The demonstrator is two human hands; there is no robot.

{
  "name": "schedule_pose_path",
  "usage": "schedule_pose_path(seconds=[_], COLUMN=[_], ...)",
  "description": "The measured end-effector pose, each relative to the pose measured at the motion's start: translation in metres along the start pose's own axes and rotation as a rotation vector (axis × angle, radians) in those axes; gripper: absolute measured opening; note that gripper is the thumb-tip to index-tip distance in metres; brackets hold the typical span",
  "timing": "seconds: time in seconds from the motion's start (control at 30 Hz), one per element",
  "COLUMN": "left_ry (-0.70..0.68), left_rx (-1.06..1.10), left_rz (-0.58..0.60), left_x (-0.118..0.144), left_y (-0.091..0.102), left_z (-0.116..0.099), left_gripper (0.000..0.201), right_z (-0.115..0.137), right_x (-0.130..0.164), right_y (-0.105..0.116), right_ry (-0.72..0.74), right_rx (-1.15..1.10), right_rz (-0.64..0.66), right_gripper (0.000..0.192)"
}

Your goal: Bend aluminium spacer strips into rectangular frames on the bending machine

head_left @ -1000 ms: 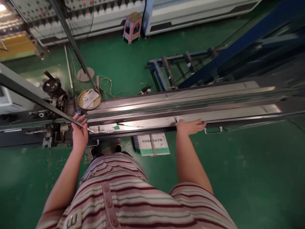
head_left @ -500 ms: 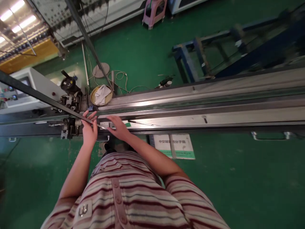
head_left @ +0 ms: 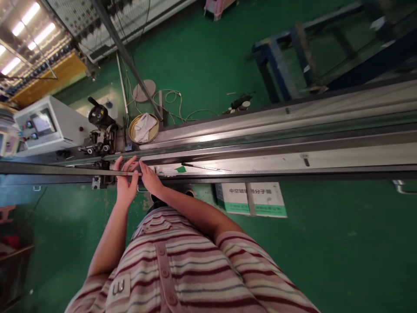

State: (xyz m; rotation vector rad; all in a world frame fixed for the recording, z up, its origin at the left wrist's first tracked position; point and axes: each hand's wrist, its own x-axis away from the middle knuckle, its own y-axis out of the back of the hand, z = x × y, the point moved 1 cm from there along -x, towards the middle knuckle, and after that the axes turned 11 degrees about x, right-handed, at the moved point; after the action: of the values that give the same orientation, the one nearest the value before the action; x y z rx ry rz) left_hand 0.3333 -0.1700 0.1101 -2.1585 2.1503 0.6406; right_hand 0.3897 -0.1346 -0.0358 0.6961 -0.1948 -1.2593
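A long dark metal strip (head_left: pixel 58 170) runs in from the left edge and ends over the long steel machine bed (head_left: pixel 280 143). My left hand (head_left: pixel 125 182) grips the strip's near end, fingers wrapped over it. My right hand (head_left: pixel 149 179) is beside it, touching the strip's tip at the bed's front rail. A thin rod (head_left: pixel 202 167) and a small green scrap (head_left: pixel 181 169) lie on the bed just right of my hands.
A round tray with a white cloth (head_left: pixel 143 127) sits behind the bed's left end, next to a handwheel mechanism (head_left: pixel 99 119) and a white control box (head_left: pixel 45 126). A cardboard box (head_left: pixel 250 199) lies on the green floor. Blue steel frames (head_left: pixel 283 61) stand behind.
My right hand came from far right on the bed's front edge over to the left hand at the strip's tip. The strip has dropped from a slant to nearly level.
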Motion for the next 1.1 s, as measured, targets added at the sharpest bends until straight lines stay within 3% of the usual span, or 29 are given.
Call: schedule_pose_path(seconds=[0.13,0.27,0.4,0.6,0.73,0.77,0.93,1.1], left_ry=[-0.039,-0.258,-0.192,-0.135,-0.131,-0.129,-0.131,-0.125], left_rx=[-0.027,-0.152,-0.225,-0.216,-0.223,-0.225,-0.223,-0.210], left_rz=[-0.006,-0.184,-0.219,-0.225,-0.214,-0.212,-0.205,-0.210], left_x=[0.006,0.008,0.002,-0.006,-0.005,-0.004,-0.005,-0.006], left_y=[0.003,0.007,0.004,-0.003,-0.002,-0.002,-0.003,-0.004], left_z=[-0.010,-0.048,-0.079,-0.081,-0.077,-0.077,-0.077,-0.077], left_gripper=[0.069,0.070,0.073,0.052,0.050,0.049,0.049,0.048], right_z=[-0.003,-0.005,-0.004,-0.006,-0.006,-0.003,0.032,0.052], right_x=[-0.001,-0.001,-0.001,0.000,0.007,0.010,0.020,0.024], right_y=[-0.003,-0.004,-0.006,0.001,0.025,0.033,0.079,0.092], right_ry=[-0.017,-0.021,-0.015,0.038,0.041,0.036,0.213,0.126], right_rx=[0.023,0.040,0.062,-0.040,-0.215,-0.248,-0.346,-0.421], right_rz=[0.029,0.035,0.000,-0.022,-0.074,-0.110,-0.202,-0.223], right_gripper=[0.064,0.067,0.065,0.068,0.104,0.103,0.044,0.036])
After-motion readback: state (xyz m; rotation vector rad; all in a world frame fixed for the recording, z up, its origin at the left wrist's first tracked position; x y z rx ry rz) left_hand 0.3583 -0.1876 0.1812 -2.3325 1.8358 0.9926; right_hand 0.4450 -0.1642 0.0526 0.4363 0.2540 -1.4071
